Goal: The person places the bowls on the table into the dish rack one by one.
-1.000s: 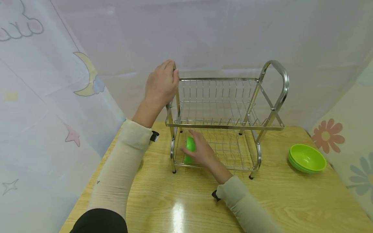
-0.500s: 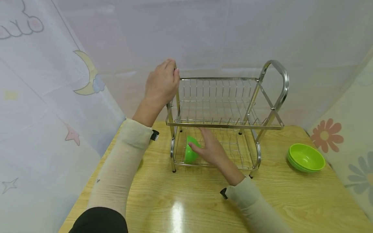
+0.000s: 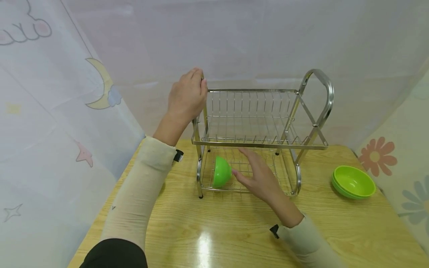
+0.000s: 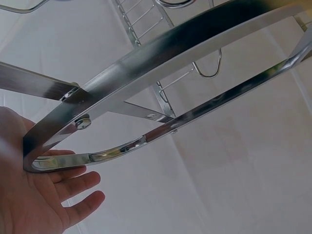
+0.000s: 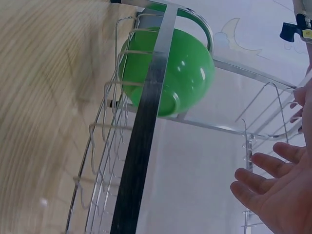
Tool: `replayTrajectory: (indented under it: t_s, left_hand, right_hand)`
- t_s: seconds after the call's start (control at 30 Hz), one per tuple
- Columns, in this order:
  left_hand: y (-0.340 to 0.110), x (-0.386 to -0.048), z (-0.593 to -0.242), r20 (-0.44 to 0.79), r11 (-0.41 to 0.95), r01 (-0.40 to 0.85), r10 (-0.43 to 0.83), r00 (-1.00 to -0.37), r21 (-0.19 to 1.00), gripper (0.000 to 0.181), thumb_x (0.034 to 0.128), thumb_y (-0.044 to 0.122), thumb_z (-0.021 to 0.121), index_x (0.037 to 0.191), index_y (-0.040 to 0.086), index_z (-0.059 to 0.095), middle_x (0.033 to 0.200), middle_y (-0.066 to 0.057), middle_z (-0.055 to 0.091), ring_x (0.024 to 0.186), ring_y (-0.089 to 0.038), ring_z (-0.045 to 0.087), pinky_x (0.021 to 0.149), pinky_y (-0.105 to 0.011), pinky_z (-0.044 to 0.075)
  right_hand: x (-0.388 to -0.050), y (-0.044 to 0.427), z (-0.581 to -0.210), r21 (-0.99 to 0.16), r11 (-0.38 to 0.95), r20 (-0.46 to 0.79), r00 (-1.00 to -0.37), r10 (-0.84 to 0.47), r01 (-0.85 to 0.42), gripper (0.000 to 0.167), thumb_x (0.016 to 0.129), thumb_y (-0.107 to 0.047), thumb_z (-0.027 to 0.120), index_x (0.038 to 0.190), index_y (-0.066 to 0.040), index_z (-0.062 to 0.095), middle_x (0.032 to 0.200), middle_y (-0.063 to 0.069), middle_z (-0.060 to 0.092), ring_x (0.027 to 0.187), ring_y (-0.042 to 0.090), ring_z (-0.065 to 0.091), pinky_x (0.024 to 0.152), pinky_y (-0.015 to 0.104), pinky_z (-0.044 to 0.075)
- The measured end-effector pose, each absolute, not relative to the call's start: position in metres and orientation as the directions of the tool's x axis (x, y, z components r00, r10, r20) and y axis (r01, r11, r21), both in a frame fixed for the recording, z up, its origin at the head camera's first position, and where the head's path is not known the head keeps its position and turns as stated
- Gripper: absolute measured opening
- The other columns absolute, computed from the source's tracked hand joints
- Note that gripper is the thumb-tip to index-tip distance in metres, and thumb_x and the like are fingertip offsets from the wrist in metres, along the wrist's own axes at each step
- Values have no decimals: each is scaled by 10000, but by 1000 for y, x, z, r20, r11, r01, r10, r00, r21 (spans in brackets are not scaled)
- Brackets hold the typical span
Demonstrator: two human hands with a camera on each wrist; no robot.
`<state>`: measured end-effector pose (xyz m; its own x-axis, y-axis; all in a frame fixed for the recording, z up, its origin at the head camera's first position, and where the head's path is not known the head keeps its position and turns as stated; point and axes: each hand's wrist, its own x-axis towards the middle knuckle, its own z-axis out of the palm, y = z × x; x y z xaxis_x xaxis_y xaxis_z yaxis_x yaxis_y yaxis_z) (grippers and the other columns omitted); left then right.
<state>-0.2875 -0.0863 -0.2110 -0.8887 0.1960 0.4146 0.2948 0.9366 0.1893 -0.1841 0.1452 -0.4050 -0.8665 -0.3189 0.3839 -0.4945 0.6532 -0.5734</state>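
A chrome two-tier dish rack [image 3: 259, 145] stands on the table. My left hand [image 3: 187, 95] rests on its left top handle; in the left wrist view the palm meets the curved handle [image 4: 146, 63] and the fingers [image 4: 80, 185] extend loosely past it. A green bowl [image 3: 221, 172] stands on its side at the left end of the lower tier. Just right of it, my right hand [image 3: 261, 178] is apart from the bowl with thumb and fingers spread. The right wrist view shows the bowl [image 5: 190, 73] behind a rack bar, and my empty fingers [image 5: 263, 178].
Two green bowls [image 3: 353, 181], one nested in the other, sit on the wooden table [image 3: 161, 227] at the right. Another small item is partly hidden behind the left forearm. Printed cloth [image 3: 248, 41] hangs behind and at both sides.
My right hand has moved away from the green bowl to the right and toward me, leaving the bowl on the lower tier. The left hand stays at the handle.
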Motion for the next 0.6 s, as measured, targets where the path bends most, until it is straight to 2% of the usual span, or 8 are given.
replayTrajectory:
  t_s: [0.23, 0.4, 0.6]
  left_hand:
    - [-87, -286, -212, 403, 939, 292, 199, -893, 182, 551, 1114, 344, 220, 1574, 66, 342, 1638, -69, 328, 1494, -265, 336, 1169, -507, 354]
    - [-87, -285, -212, 408, 939, 298, 207, -889, 172, 547, 1113, 340, 223, 1564, 61, 356, 1631, -76, 342, 1481, -278, 357, 1161, -508, 363]
    - [-87, -285, -210, 399, 942, 293, 208, -893, 163, 562, 1113, 351, 198, 1573, 63, 342, 1637, -73, 330, 1493, -267, 337, 1169, -507, 353]
  right_hand:
    - [-169, 167, -401, -530, 679, 416, -853, -314, -508, 672, 996, -364, 647, 1562, -138, 364, 1580, 118, 402, 1440, 364, 385, 1117, 622, 357]
    - [-161, 182, -403, -494, 657, 511, -801, -310, -569, 638, 972, -256, 683, 1530, -106, 412, 1525, 155, 459, 1400, 384, 422, 1076, 642, 375]
    - [-154, 199, -405, -437, 669, 579, -757, -301, -601, 646, 937, -191, 709, 1515, -94, 435, 1497, 145, 495, 1372, 366, 458, 1056, 601, 398]
